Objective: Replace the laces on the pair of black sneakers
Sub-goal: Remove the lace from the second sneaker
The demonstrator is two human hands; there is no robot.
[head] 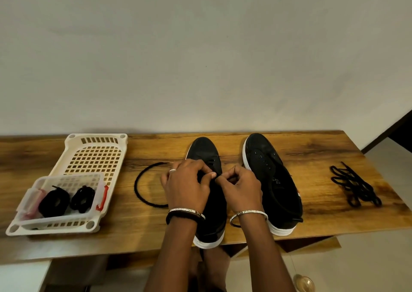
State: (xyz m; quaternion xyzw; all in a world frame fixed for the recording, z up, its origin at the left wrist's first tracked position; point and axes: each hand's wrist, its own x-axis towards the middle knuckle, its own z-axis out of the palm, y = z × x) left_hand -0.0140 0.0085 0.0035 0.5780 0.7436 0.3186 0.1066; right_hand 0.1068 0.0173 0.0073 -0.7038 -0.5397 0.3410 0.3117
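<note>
Two black shoes stand side by side, toes toward the wall, at the middle of the wooden surface [312, 149].

**Progress.** The bare shoe [267, 164], right of centre, shows open eyelets with no lace through them. A tangled pile of black laces [354, 186] lies well apart at the right edge of the frame; these are probably the ones taken out. The centre shoe [204, 149] is the one being worked on. Whether its lace [139, 191] is going in or coming out cannot be told, though the pile suggests a fresh lace is going in. By that reading, removal is done, one shoe is partly laced, and the other is wholly left to do.

**Hands.** The left hand [187, 184] and right hand [242, 187] meet over the eyelets of the centre shoe. Their fingers are curled, and each pinches the lace between thumb and fingertips. They hide most of the eyelet rows.

**Lace.** It is thin, round and black. Its slack sweeps out in a wide loop on the surface, left of the hands.

**Supplies.** At lower left, a white basket [98, 144] holds a small tray [66, 180] with two black coils [54, 202], likely spare laces.
</note>
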